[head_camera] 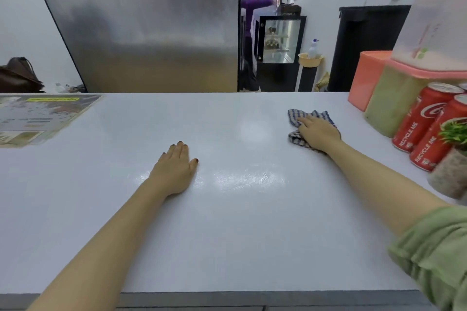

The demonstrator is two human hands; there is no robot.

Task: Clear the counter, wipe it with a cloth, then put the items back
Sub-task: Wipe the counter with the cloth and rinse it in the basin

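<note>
On the white table [227,222], the left hand [175,166] lies nearest, palm down and flat, fingers straight and close together, touching only the bare top. Farther off and to the right, the right hand [318,131] presses flat on a blue checked cloth [294,117], fingers extended, not curled round it. The cloth is bunched, and its longer run follows the hand, from near right to far left. Two red cans [427,134] stand at the right edge beside a potted plant [452,159], with pink-lidded containers [389,106] behind. A printed sheet [38,116] lies far left.
</note>
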